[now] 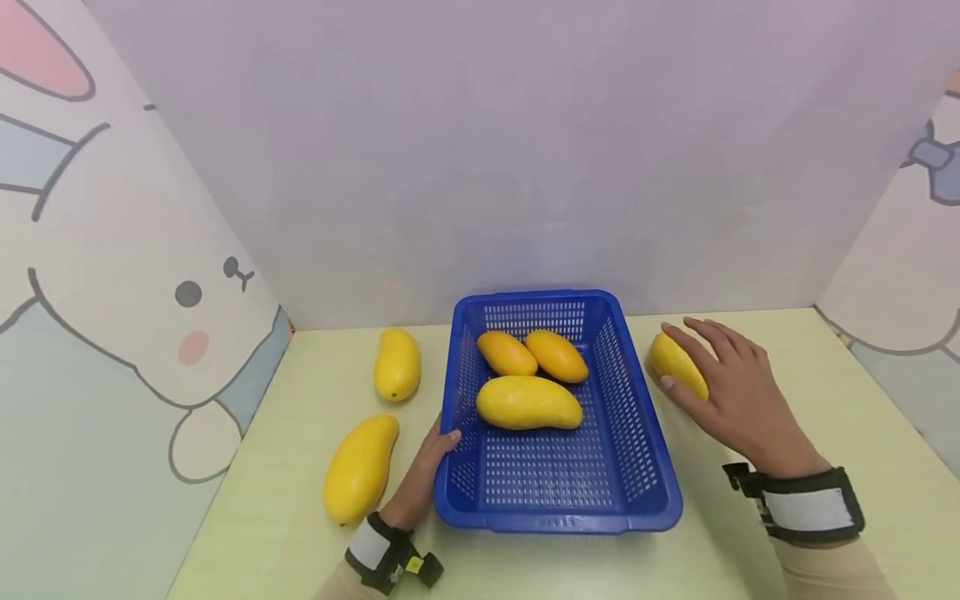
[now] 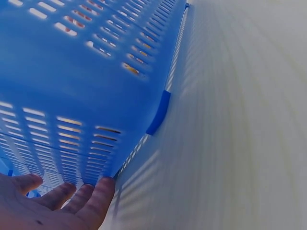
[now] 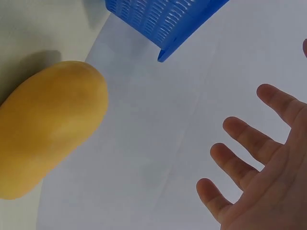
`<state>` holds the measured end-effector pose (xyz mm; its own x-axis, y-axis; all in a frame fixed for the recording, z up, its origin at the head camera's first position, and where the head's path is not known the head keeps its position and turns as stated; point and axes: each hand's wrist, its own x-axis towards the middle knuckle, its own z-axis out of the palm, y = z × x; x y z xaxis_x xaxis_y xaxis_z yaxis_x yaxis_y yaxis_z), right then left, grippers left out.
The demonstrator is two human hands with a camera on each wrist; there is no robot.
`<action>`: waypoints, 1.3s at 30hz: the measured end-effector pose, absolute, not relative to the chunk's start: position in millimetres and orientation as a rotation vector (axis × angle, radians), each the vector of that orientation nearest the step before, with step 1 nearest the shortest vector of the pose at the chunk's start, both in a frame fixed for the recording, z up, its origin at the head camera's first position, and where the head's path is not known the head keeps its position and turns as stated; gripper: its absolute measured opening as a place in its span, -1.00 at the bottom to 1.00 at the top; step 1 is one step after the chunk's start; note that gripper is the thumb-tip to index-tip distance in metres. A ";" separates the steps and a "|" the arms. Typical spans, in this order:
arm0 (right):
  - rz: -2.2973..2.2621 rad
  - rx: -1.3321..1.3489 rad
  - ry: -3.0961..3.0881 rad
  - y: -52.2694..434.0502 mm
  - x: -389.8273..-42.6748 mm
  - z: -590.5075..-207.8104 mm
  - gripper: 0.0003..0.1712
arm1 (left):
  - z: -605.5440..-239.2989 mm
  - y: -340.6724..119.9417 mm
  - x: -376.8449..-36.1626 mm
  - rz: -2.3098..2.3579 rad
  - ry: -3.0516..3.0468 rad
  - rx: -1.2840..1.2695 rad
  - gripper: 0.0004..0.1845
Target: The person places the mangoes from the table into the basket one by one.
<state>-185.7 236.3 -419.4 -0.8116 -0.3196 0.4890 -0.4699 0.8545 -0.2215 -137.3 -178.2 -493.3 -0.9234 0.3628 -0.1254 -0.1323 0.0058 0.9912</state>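
Observation:
A blue perforated plastic basket (image 1: 555,523) stands in the middle of the table with two small orange-yellow mangoes (image 1: 557,356) and a larger yellow mango (image 1: 529,403) inside. My left hand (image 1: 426,471) holds its left side, thumb over the rim; in the left wrist view the fingers (image 2: 98,201) lie against the outer wall. Right of the basket, my right hand (image 1: 738,392) hovers over another yellow mango (image 1: 677,365), fingers spread. The right wrist view shows that mango (image 3: 50,124) apart from the fingers (image 3: 235,165).
Two more yellow mangoes lie left of the basket, one farther back (image 1: 397,364) and one nearer (image 1: 361,469). A plain pale wall (image 1: 525,167) rises behind the table (image 1: 255,500). Side panels with cartoon drawings (image 1: 150,275) flank it.

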 end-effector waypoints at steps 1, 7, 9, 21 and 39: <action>0.473 0.576 -2.575 237.7 -186.8 -420.3 -0.26 | -492.8 -178.2 -137.6 1.979 1.948 0.235 -0.26; 0.482 0.519 -2.549 245.2 -194.8 -426.0 -0.22 | -491.6 -178.3 -140.2 1.983 1.956 0.233 -0.25; 0.486 0.489 -2.557 246.8 -197.3 -427.8 -0.19 | -491.8 -178.2 -140.6 1.981 1.957 0.228 -0.25; 0.471 0.351 -2.659 259.2 -209.6 -446.2 -0.08 | -492.8 -177.3 -137.1 1.981 1.954 0.213 -0.24; 0.430 0.236 -2.870 264.2 -229.6 -483.8 0.04 | -498.6 -179.3 -139.4 1.987 1.939 0.242 -0.24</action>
